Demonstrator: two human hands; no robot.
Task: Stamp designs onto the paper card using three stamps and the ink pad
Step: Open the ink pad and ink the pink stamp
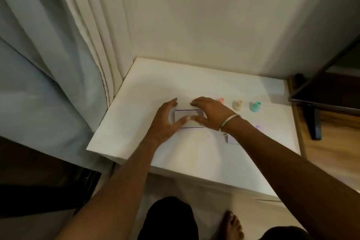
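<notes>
Left hand (165, 121): fingers spread, thumb lying on the ink pad (189, 118)
Right hand (209, 113): fingers arched over its far edge, thumb on top (grip blurred)
Stamps: pink (221, 100), cream (237, 104), teal (255, 106), upright right of it on the desk (136, 103)

Ink pad (188, 118) flat; three stamps (237, 105) upright beside.

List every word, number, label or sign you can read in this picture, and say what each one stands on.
No text can be read.
Purple round mark on the white table, beside the right wrist: too blurred to read; whether it holds letters cannot be told.
Ink pad between the left hand and the right hand: no label shows.
Pink stamp, beige stamp and teal stamp: no markings show.
</notes>
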